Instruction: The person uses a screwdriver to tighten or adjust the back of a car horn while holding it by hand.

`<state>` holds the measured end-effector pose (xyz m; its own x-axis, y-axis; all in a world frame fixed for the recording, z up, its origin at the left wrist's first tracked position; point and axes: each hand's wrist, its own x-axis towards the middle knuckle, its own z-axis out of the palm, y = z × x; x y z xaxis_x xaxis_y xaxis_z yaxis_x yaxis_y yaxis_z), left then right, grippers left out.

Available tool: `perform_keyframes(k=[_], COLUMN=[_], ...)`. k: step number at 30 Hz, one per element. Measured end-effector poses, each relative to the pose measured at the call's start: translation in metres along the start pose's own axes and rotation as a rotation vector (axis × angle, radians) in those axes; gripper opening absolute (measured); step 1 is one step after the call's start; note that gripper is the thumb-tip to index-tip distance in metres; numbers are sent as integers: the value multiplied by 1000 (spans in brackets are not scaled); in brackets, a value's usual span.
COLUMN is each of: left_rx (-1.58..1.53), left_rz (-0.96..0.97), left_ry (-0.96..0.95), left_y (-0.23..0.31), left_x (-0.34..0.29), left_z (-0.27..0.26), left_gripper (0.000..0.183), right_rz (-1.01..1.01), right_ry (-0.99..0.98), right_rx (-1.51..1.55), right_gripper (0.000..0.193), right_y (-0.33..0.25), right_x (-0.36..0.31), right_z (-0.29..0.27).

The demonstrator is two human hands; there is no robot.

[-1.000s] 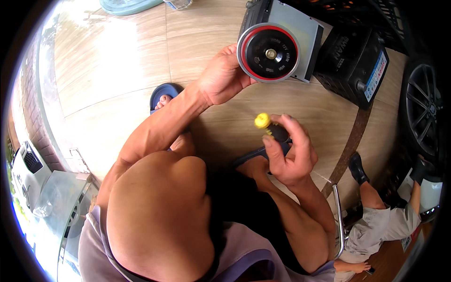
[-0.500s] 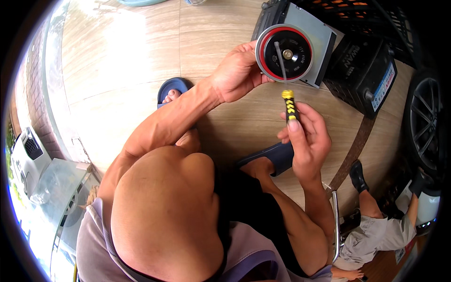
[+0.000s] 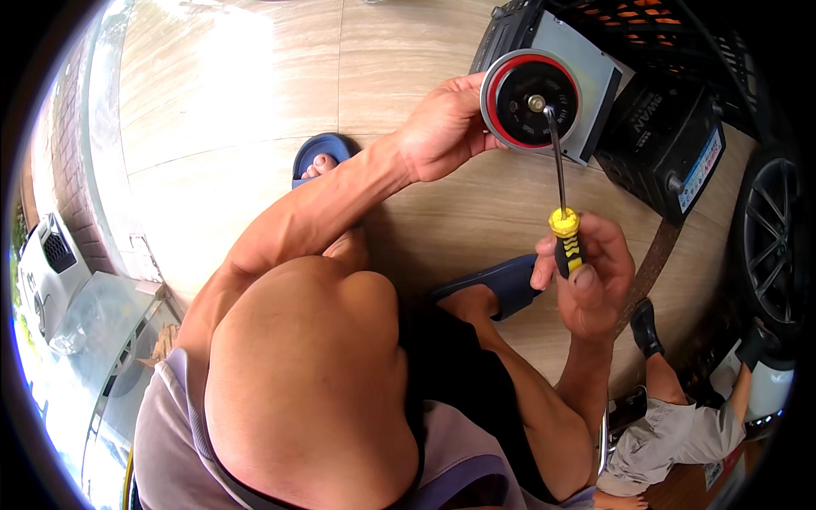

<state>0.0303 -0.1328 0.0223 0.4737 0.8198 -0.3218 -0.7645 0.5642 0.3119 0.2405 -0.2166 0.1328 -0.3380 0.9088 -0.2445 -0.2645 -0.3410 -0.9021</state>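
My left hand (image 3: 444, 127) grips a round car horn (image 3: 518, 126) by its left rim. The horn has a black face, a red ring and a silver edge, with a metal nut at its centre. Closed around the black-and-yellow handle of a screwdriver (image 3: 558, 174) is my right hand (image 3: 602, 276). The thin shaft points up at the horn, and its tip overlaps the face just right of the centre nut; whether it touches, I cannot tell. Behind the horn lies a grey metal-cased unit (image 3: 586, 64) with black ends.
A black battery (image 3: 650, 140) stands at the right of the metal unit, below a black plastic crate (image 3: 680, 25). Farther right is a dark spoked wheel (image 3: 772, 229). Another person's leg (image 3: 667, 378) shows at lower right. My feet wear blue slippers (image 3: 501, 285) on the tiled floor (image 3: 238, 102).
My right hand and the screwdriver have moved right and slightly down. The tip has shifted from the horn's upper left to near its centre nut. The horn sits slightly farther right in view.
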Motion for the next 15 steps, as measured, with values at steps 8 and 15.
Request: perform_keyframes(k=[8, 15], left_rx=[64, 80], left_rz=[-21, -51], left_ry=[77, 89], left_y=[-1, 1], left_x=[0, 1], left_z=[1, 8], left_gripper=[21, 22], right_rz=[75, 193], right_ry=[32, 157], right_rx=[-19, -52], right_gripper=[51, 55], right_y=[0, 1], right_x=[-1, 3], right_z=[-10, -22])
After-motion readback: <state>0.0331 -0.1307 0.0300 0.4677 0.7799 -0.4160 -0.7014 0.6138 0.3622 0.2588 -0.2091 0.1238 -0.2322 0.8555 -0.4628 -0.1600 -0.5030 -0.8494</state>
